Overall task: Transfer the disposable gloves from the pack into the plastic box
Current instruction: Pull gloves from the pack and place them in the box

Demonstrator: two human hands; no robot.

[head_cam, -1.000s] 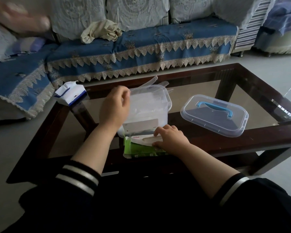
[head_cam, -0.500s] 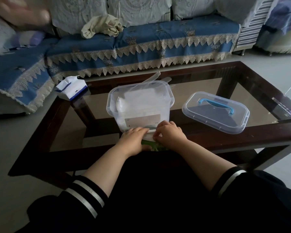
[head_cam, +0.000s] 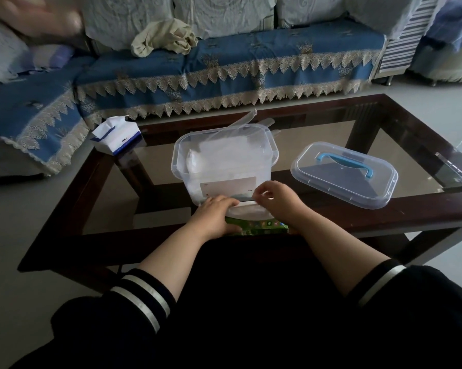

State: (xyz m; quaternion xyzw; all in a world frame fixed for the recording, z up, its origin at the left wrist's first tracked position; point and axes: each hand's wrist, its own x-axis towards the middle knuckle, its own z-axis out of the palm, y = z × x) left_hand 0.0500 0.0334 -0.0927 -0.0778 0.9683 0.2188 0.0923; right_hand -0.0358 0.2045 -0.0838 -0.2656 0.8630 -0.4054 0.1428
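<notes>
The right hand (head_cam: 279, 199) has thumb and forefinger pinched together at the far edge of the pack's white opening, apparently on the thin edge of a glove, though the film is too faint to make out for sure. The left hand (head_cam: 216, 211) lies with straight fingers pressed flat on the top of the green glove pack (head_cam: 256, 225), holding it down; this grip is released, not curled round anything.

The pack sits at the near edge of the table (head_cam: 424, 211), touching the near wall of the clear plastic box (head_cam: 224, 166). The box stands open just beyond it and already holds a heap of translucent gloves (head_cam: 224, 151), some sticking up over its far rim. Its lid (head_cam: 343, 174), with a blue handle, lies on the glass to the right, apart from the box. A tissue pack (head_cam: 116, 138) sits at the far left corner.

The step in hand looks like drawing out the next glove. The next move calls for a steady pull up and away while the left hand keeps the pack from lifting, then a short carry over the near rim to drop it in.
</notes>
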